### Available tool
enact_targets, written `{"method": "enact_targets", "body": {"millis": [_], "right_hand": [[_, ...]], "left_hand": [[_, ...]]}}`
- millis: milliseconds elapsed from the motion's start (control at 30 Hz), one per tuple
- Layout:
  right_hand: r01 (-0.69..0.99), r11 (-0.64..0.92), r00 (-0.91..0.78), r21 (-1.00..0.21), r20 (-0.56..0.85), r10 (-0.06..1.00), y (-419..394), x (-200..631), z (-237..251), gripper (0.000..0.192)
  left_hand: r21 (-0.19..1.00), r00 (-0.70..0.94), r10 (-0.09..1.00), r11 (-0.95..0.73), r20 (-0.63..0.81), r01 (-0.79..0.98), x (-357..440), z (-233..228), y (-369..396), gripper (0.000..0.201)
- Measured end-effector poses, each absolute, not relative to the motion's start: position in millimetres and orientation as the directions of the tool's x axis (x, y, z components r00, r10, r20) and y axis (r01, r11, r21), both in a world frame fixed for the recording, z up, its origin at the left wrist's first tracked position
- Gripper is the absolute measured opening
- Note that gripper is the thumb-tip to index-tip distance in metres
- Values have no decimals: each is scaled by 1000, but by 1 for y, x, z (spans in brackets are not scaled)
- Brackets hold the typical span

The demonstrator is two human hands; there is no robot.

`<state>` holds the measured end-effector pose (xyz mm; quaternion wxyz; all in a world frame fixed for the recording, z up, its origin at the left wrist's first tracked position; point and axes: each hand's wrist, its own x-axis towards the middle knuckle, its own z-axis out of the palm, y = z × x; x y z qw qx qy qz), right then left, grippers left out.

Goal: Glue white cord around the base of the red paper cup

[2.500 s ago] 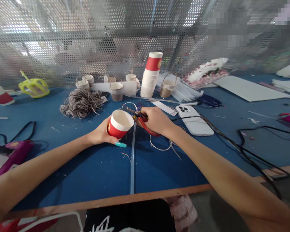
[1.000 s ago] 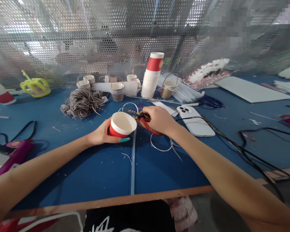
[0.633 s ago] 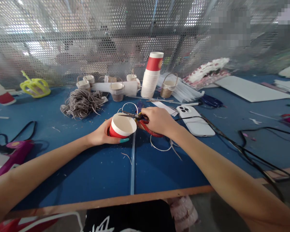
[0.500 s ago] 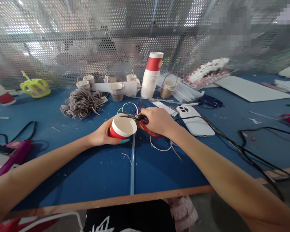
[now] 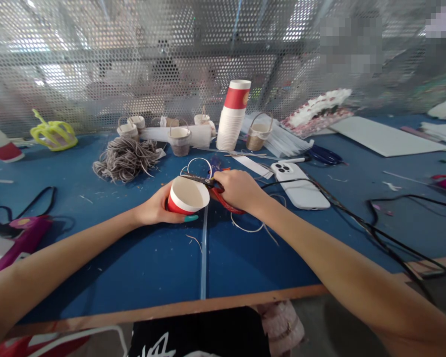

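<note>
Gripping red cup (image 5: 186, 198), left hand (image 5: 156, 205), right hand (image 5: 238, 189) holding scissors (image 5: 208, 184)

Red-and-white cup (image 5: 186, 196), blue table (image 5: 134, 258)

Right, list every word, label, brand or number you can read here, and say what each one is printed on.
No text here can be read.
Black garment at the bottom edge: white script, cut off by the frame, unreadable.
Top cup of the cup stack: a small gold mark, too blurred to read.
Red paper cup in the left hand: no print visible.
White phone: camera side up, no logo visible.
Scissors in the right hand: no marking visible.
</note>
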<state>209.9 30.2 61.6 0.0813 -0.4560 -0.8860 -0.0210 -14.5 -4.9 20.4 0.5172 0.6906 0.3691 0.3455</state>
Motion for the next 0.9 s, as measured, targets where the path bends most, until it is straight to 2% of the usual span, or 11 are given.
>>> {"method": "enact_targets", "body": {"millis": [200,333,467,767,900], "right_hand": [[807,589,-571,-46,200,797,31,210,57,25],[811,567,-526,-141,247,814,33,214,62,28],[804,561,-519,-197,229,824,35,218,68,35],[786,610,-587,-96,193,786,33,217,68,34],[778,622,-601,-88,183,778,33,216,64,33]], "left_hand": [[976,532,840,-191,108,104,-14,21,-5,72],[973,499,862,-181,86,145,-15,22,-4,77],[970,483,872,-177,76,167,-16,23,-3,75],[986,557,826,-147,81,75,-15,24,-2,78],[988,580,811,-143,79,65,-15,24,-2,79]]}}
